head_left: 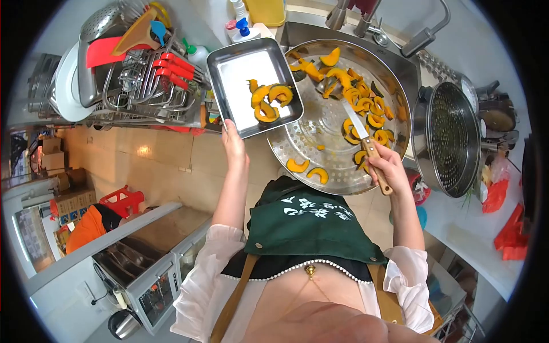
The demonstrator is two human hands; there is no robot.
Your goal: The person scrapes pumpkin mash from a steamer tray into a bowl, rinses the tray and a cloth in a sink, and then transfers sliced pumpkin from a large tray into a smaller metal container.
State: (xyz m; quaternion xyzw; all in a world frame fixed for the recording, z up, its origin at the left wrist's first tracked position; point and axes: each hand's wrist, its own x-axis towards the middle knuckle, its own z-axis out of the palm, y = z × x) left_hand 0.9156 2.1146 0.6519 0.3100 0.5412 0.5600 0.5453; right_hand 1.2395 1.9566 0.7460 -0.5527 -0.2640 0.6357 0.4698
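Observation:
My left hand (234, 150) grips the near edge of a rectangular metal tray (231, 106), which is tilted over the rim of the big steamer pan. Several curved pumpkin slices (266, 111) lie in that tray. In my right hand (390, 167) is a knife (368, 144), held by its wooden handle, its blade pointing away among the slices. The wide round perforated steamer pan (291, 137) sits over the sink and holds many more pumpkin slices (374, 120), mostly on its right side. Two slices (318, 175) lie near its front rim.
A dish rack (143, 86) with utensils stands at the left. Behind are a blue-topped pump bottle (245, 31) and a faucet (380, 34). A second perforated steamer pan (449, 137) leans at the right, near red bags (495, 193).

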